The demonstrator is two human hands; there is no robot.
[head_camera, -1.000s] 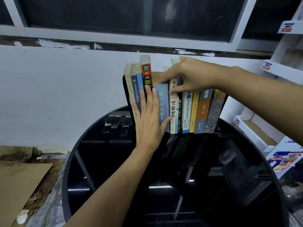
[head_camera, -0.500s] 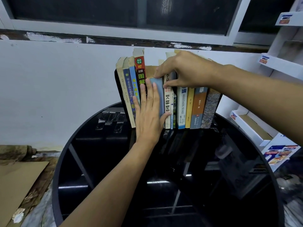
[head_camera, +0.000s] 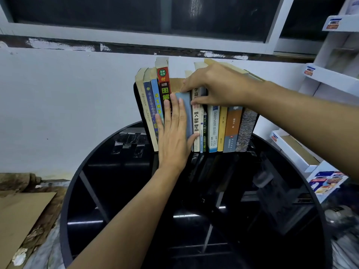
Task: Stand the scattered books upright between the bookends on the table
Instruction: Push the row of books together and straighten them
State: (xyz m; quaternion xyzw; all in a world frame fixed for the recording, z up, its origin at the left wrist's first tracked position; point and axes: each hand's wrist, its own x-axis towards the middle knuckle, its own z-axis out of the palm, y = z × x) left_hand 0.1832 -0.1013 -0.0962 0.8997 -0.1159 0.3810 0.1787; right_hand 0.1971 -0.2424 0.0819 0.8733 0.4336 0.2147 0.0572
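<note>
Blue-grey book (head_camera: 185, 113) pushed deeper | twelve books (head_camera: 231, 129) upright | left hand (head_camera: 174, 144) flat on it | right hand (head_camera: 219, 86) fingers grip white book (head_camera: 196, 121)

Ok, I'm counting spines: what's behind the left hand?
The left hand lies flat on the pale blue book, whose right edge shows. It also covers the lower spine of the red-and-black book.

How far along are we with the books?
Done: most paperback books stand upright on the round black glass table, against the black bookend. In hand: the left hand presses the pale blue book into the row while the right hand grips the cream-spined book beside it. Left: seat it flush.
</note>
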